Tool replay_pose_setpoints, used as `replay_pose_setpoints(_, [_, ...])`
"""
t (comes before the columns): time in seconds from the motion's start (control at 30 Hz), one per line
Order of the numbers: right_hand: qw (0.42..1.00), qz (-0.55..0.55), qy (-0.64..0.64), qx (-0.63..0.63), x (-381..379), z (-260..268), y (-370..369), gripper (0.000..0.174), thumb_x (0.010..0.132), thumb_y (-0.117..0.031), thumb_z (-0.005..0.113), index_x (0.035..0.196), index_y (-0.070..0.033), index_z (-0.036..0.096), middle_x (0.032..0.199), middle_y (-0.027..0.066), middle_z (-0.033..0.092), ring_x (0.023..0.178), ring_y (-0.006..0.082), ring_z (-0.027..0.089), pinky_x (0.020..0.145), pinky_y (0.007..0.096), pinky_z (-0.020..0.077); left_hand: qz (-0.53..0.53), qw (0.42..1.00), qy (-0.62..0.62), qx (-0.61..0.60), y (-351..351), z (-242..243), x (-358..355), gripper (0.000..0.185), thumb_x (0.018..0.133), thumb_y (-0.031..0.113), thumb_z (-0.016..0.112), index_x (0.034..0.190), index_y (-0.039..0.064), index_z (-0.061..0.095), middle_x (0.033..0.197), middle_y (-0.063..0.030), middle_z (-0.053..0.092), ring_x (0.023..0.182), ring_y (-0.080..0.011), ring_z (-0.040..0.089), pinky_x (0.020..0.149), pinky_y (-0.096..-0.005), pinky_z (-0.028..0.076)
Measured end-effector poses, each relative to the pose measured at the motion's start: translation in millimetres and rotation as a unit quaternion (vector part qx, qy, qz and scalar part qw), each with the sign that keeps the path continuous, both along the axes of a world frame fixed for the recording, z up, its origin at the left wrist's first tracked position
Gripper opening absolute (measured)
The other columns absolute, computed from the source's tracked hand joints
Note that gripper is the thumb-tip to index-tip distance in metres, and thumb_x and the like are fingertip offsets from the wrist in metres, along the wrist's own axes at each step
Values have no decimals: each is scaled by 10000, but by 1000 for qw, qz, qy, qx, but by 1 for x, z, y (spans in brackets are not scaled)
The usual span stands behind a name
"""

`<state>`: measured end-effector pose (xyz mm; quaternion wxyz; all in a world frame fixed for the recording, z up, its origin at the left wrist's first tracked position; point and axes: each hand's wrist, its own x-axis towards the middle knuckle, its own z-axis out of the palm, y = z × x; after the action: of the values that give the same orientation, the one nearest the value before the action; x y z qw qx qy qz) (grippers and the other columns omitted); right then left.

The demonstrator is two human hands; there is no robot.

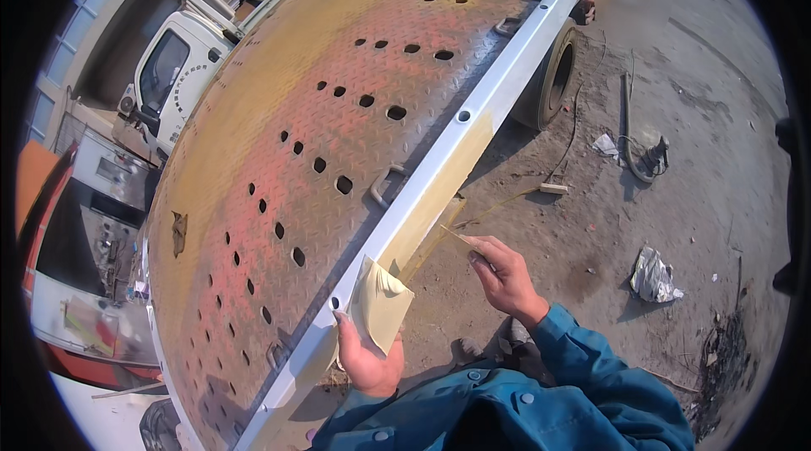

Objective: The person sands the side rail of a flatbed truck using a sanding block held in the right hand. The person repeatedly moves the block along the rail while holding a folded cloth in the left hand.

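My left hand (370, 365) holds a small board loaded with cream-coloured putty (388, 308), close against a white-painted steel side rail (412, 182). The board itself is mostly hidden under the putty. In my right hand (504, 277), pinched between thumb and fingers, is a thin flat spreader (457, 237), seen nearly edge-on beside the rail's outer face. A smooth layer of pale yellow filler (438, 192) covers part of that face. Whether the spreader's tip touches the rail I cannot tell.
The rail borders a rusty diamond-plate truck bed (329, 121) with oval holes and a steel loop (382, 188). Under it stands a tyre (561, 74). Crumpled foil (654, 277), a small block (554, 189) and a bent metal pipe (628, 134) lie on the ground. Beyond is a white truck cab (166, 68).
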<state>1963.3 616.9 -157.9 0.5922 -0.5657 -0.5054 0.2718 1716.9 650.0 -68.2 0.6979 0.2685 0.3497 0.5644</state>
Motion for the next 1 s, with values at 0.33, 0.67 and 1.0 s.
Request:
replay_pose_setpoints(0.33, [952,-289,78,61,115,-56,155,389,1173,-96,616,1553,-72,698,1428,112,737,1282,220,704,1113,333,543,36,999,-13,25,-18,-2,-6,596,1184,514,574,1597,83,570,1525,-84,692,1368,-284,678,1119,-474,548])
replay_pose_setpoints(0.67, [983,-180,-32,15,-66,-60,80,600,1046,45,706,1628,-82,628,1570,175,651,1411,347,667,1186,390,546,41,999,-5,15,-8,-13,-19,641,1194,524,543,1628,53,544,1589,-110,653,1445,-314,638,1191,-526,522])
replay_pose_setpoints(1.0, [985,-2,173,4,-99,-27,3,365,1138,-33,648,1499,8,689,1328,150,761,1162,250,743,1010,361,595,-75,997,-7,15,11,-24,-30,663,1204,473,510,1655,-14,493,1598,-173,626,1493,-338,602,1266,-525,445])
